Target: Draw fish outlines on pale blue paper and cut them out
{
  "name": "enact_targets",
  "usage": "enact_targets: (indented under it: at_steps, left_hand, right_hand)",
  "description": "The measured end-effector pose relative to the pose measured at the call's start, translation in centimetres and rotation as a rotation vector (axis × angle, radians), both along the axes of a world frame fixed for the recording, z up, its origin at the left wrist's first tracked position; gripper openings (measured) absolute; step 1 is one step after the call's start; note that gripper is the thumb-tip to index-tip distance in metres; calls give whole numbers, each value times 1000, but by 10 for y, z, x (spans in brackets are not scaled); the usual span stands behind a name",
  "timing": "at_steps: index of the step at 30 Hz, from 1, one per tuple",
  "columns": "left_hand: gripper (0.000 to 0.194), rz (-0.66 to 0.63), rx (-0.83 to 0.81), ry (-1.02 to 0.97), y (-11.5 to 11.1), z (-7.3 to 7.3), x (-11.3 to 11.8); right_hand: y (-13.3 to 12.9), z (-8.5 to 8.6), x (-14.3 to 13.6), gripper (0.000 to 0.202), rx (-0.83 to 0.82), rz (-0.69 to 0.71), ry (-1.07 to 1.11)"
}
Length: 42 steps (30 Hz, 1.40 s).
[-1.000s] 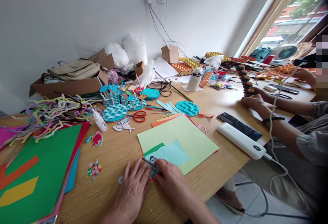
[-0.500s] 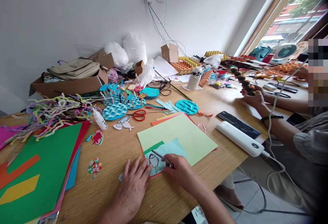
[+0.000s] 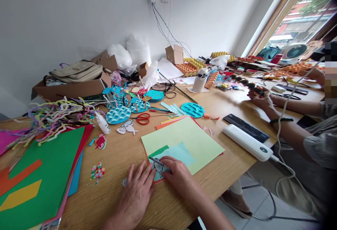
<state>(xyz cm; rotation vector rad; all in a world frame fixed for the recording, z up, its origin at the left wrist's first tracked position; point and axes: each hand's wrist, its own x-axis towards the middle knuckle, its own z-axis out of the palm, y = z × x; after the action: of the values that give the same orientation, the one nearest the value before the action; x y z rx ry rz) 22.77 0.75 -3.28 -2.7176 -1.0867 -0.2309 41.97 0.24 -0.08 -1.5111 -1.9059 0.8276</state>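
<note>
My right hand [image 3: 177, 172] grips a slim dark pen [image 3: 156, 160], its tip near the upper left of a light blue paper [image 3: 181, 152]. On that paper is a fish drawn in dark line, partly covered by the pen and my fingers. My left hand [image 3: 138, 188] lies flat with its fingers spread, fingertips at the paper's left edge. Beneath lies a pale green sheet [image 3: 192, 135] on orange and red sheets, with a dark green piece [image 3: 159, 151] poking out.
Left of the papers lie cut-out fish [image 3: 126, 127], red scissors [image 3: 142, 118], a glue bottle [image 3: 102, 123] and a green sheet [image 3: 47, 166]. Blue wavy discs [image 3: 118, 114] stand farther back. A white power bank [image 3: 247, 142] lies at right, near a co-worker's hands [image 3: 263, 100].
My right hand and the pen have moved left, the pen now lying across the drawn fish. My left hand stays put. The co-worker's hands have shifted slightly.
</note>
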Motion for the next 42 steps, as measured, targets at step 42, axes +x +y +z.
enact_targets:
  at_steps: [42]
  left_hand:
    - [37,-31,6,-25,-6,-1,3]
  right_hand:
    - [-10,11,2,27,-47,-133,-48]
